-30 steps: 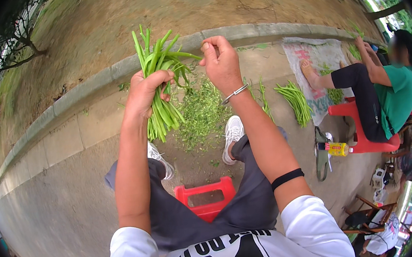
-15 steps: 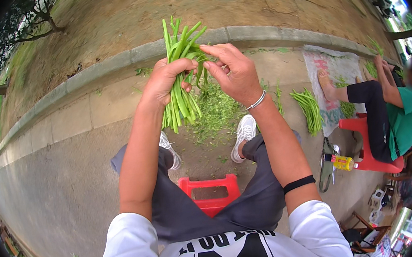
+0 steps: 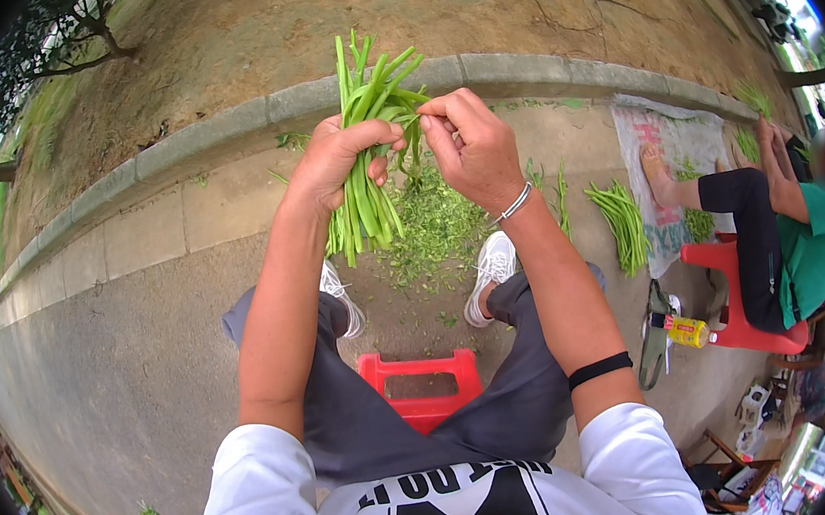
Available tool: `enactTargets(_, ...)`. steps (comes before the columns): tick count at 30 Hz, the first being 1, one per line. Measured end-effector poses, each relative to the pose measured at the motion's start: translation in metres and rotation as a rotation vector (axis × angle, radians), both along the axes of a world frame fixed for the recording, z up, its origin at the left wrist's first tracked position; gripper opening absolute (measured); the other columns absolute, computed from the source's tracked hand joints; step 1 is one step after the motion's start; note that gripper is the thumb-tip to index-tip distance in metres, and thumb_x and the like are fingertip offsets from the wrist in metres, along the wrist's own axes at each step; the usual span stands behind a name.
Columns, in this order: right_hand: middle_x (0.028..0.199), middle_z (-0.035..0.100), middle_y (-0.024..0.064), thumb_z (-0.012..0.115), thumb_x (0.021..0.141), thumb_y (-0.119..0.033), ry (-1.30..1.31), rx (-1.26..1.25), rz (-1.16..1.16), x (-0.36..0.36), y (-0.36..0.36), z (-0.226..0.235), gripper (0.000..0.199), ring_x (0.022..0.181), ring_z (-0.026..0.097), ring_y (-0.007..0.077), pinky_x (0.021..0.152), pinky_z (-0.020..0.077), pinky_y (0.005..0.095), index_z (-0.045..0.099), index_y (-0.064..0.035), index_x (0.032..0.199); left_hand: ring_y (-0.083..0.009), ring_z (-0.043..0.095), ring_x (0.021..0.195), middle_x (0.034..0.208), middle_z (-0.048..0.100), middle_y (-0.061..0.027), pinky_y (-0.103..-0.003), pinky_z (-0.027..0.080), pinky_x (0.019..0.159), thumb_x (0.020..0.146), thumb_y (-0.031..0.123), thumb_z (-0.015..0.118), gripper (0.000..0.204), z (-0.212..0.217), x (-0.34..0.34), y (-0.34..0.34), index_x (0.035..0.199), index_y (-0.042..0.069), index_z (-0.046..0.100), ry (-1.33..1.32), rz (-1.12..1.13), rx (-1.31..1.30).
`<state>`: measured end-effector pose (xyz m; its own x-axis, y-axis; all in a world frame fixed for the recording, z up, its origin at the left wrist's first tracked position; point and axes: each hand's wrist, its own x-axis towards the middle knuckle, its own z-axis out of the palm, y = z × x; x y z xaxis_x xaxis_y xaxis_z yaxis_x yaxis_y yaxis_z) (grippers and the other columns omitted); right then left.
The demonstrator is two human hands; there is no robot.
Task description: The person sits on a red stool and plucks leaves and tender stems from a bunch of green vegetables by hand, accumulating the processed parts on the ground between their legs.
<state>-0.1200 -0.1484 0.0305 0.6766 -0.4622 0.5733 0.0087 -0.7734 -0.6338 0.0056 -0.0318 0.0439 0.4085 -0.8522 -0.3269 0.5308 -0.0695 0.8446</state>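
Note:
A bunch of green vegetable stems (image 3: 363, 207) stands upright in my left hand (image 3: 327, 161), whose fingers are wrapped round its middle. Cut-looking stem ends stick out above and below the fist. My right hand (image 3: 475, 150), to the right of the bunch, has thumb and forefinger pinched together at a thin green stem by the bunch's upper right side. The tip of that stem is partly hidden by the fingers. On the ground below both hands lies a spread of chopped green scraps (image 3: 434, 227), between my white shoes.
A red stool (image 3: 419, 367) shows between my legs. To the right lie a pile of green stems (image 3: 618, 221) and a printed plastic sheet (image 3: 634, 149). A person in green (image 3: 819, 250) sits there, near a yellow-labelled bottle (image 3: 687, 330). A stone kerb (image 3: 306, 101) runs ahead.
My right hand's thumb and forefinger have closed more tightly beside the bunch. Both hands and the bunch have shifted very slightly to the right; the left hand keeps its hold.

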Motion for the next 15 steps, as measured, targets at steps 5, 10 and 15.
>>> enactTargets(5,0.073,0.056,0.0077,0.058,0.076,-0.006,-0.006,0.060,-0.011,0.002,0.003,0.001,0.004,0.058,0.058,0.0220,0.050,0.0449,0.0313,0.057,-0.0057,0.080,-0.0097,0.046,0.041,0.068,0.059,-0.0078,-0.025,0.041,0.039,0.070,0.007,0.061,0.014,-0.001,0.000,0.000,0.079,-0.003,0.058,-0.022,0.018,0.005)
enactTargets(10,0.071,0.058,0.0069,0.057,0.080,-0.006,-0.056,0.428,-0.090,0.002,-0.014,-0.013,0.007,0.058,0.058,0.0113,0.051,0.0451,0.0250,0.057,-0.0005,0.084,-0.0103,0.046,0.041,0.067,0.059,-0.0078,-0.026,0.041,0.039,0.070,0.006,0.061,0.013,0.000,-0.003,-0.003,0.079,-0.003,0.058,-0.024,0.001,-0.016)
enactTargets(15,0.074,0.060,0.0018,0.058,0.083,-0.007,-0.140,0.678,-0.024,-0.007,-0.027,0.008,0.010,0.059,0.055,0.0050,0.053,0.0445,0.0185,0.058,0.0011,0.088,-0.0083,0.044,0.040,0.067,0.058,-0.0058,-0.024,0.041,0.040,0.073,0.008,0.061,0.012,0.002,0.001,0.003,0.080,-0.001,0.058,-0.038,0.023,-0.014)
